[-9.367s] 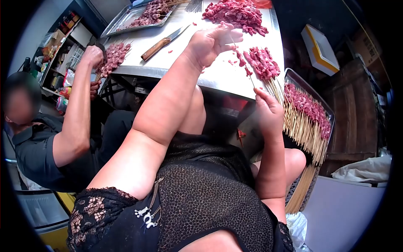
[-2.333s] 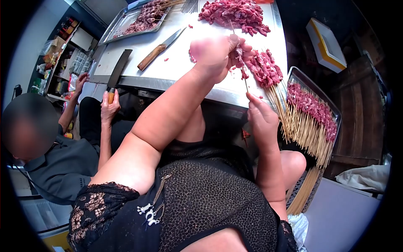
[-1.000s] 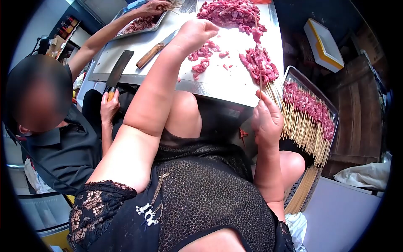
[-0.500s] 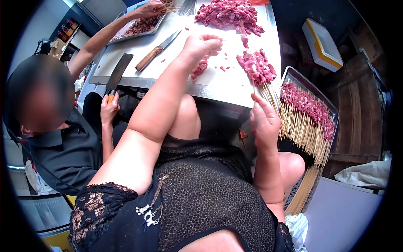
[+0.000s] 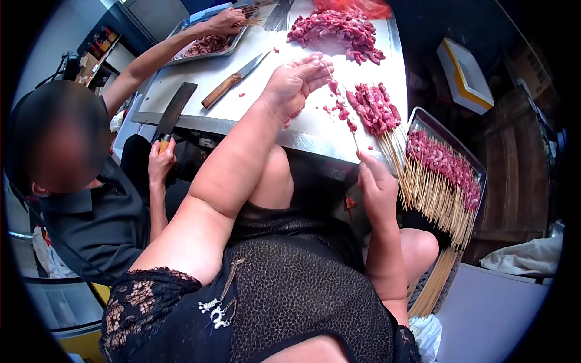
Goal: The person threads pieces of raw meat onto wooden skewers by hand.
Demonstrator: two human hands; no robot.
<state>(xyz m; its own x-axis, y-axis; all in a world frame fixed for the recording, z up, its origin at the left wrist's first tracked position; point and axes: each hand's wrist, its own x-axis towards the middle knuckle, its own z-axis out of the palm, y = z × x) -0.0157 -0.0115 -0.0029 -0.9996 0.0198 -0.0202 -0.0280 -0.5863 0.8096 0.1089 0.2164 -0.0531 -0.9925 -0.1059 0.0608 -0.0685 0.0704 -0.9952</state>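
Both hands [image 5: 380,184] w/ 1 skewer [image 5: 343,114], 2 trays [image 5: 483,176]

A skewer [image 5: 343,113] spans from the left grip [image 5: 296,81] to the right grip [image 5: 378,181]. Ahead of the left grip, a meat pile [image 5: 342,36] lies on the table [image 5: 315,127]; left of that grip, a knife [image 5: 233,83]. Ahead of the right grip lies a skewer stack [image 5: 374,109]; rightward, a tray [image 5: 419,118] of skewers.
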